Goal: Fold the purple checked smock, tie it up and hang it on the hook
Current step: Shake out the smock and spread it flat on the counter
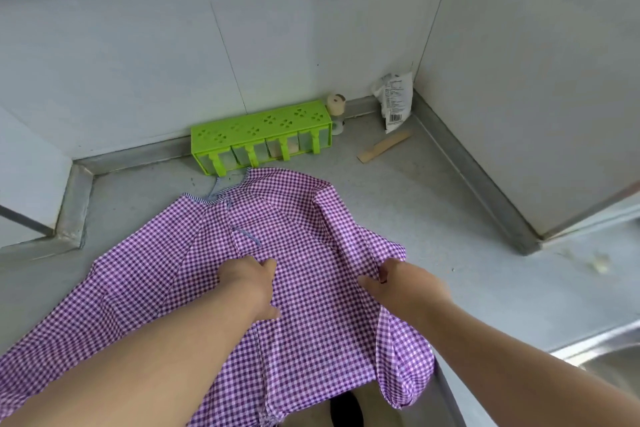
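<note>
The purple checked smock (284, 229) lies spread on the grey counter, neck end with striped trim and thin ties toward the wall, lower end hanging over the front edge. Its right side is folded inward in a loose ridge. My left hand (251, 282) rests on the middle of the cloth, fingers pressed down and pinching a small fold. My right hand (398, 282) grips the bunched right edge of the smock. No hook is in view.
A green spice rack (259, 135) stands against the back wall just beyond the smock. A small jar (336, 107), a white packet (394, 99) and a wooden spatula (382, 146) sit in the back right corner. A steel sink (609, 357) lies at the lower right.
</note>
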A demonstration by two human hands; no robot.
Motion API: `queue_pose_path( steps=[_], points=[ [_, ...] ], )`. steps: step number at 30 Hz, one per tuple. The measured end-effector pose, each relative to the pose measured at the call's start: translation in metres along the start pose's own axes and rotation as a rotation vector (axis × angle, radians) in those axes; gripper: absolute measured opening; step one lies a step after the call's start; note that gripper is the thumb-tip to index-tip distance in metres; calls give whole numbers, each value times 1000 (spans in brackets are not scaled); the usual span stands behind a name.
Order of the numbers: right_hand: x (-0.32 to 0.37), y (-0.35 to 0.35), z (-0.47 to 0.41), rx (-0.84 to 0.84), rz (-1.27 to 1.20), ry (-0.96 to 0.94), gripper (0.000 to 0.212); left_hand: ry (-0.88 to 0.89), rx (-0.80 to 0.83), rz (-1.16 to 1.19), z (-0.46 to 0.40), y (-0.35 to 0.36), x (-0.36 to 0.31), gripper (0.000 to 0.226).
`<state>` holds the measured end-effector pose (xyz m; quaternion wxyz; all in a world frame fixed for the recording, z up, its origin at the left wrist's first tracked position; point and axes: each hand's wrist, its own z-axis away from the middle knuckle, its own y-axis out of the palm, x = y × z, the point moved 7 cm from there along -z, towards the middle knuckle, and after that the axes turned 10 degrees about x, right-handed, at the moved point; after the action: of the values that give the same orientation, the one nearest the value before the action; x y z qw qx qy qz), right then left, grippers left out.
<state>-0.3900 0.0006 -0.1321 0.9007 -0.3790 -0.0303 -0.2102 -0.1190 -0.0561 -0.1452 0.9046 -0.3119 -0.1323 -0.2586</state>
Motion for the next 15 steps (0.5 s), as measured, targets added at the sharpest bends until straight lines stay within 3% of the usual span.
queue_pose_path(
  steps=[2, 5, 10, 15],
  points=[
    [4, 7, -4, 35, 41, 17, 48, 8, -29, -5, 0, -6, 1, 114],
    [7, 14, -10, 49, 71, 60, 20, 46, -73, -58, -3, -15, 0, 106],
    [7, 7, -11, 30, -158, 94, 34, 182, -128, -149, -5, -27, -7, 88],
    [-4, -23, -11, -104, -347, 106, 38, 293, -98, -147, -15, -40, -5, 75]
  ],
)
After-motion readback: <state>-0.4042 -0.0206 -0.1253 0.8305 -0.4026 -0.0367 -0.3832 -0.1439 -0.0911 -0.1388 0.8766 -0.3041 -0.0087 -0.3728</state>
